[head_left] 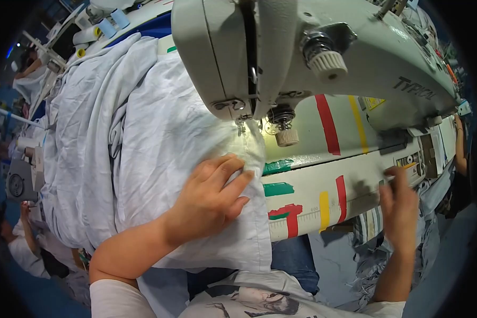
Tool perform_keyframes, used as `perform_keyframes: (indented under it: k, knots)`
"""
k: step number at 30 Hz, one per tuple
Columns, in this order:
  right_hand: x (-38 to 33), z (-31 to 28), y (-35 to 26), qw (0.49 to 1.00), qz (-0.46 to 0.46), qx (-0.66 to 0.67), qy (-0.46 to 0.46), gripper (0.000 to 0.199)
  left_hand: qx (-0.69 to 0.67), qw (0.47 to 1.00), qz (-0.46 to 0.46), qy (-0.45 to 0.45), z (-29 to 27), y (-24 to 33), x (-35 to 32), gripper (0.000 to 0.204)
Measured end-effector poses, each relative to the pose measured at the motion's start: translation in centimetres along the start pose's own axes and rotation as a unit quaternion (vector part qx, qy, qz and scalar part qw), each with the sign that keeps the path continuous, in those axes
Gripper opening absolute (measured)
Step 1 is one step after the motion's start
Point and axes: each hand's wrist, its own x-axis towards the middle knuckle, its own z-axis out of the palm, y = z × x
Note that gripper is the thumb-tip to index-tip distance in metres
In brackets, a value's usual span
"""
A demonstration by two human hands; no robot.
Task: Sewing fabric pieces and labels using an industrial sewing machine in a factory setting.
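A pale blue-white piece of fabric spreads over the left of the sewing table, bunched in folds farther left. Its hemmed right edge runs under the needle and presser foot of a sewing machine. My left hand lies on the fabric just in front of the presser foot, fingers stretched out and pressing it flat. Away from the cloth, my right hand hovers over the right front edge of the table, blurred, with its fingers pointing up toward the machine's base. I make out nothing in it.
Red, yellow and green tape strips mark the table. Thread cones stand at the back left. Heaped grey cloth hangs below the table at right. Other people work at far left and far right.
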Motion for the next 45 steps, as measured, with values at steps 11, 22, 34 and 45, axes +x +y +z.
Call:
perform_keyframes:
  k: [11,22,34,45]
  knots:
    - [4.5,9.5,-9.3,0.935,-0.354,0.001,-0.031,0.030,-0.030,0.999,-0.001,0.014,0.2,-0.3,-0.7,0.043]
    - [3.9,6.9,-8.8,0.848,-0.360,0.335,-0.196,0.017,0.041,0.997,0.061,-0.016,0.4,-0.4,-1.2,0.039]
    - [2.6,3.1,3.1,0.882,-0.221,-0.197,0.366,0.035,-0.003,0.996,-0.058,0.074,-0.7,-2.1,1.2,0.032]
    - [-12.3,16.5,-4.6,0.808,-0.010,0.554,-0.200,0.042,-0.445,0.873,0.023,-0.200,-5.3,6.3,-3.4,0.041]
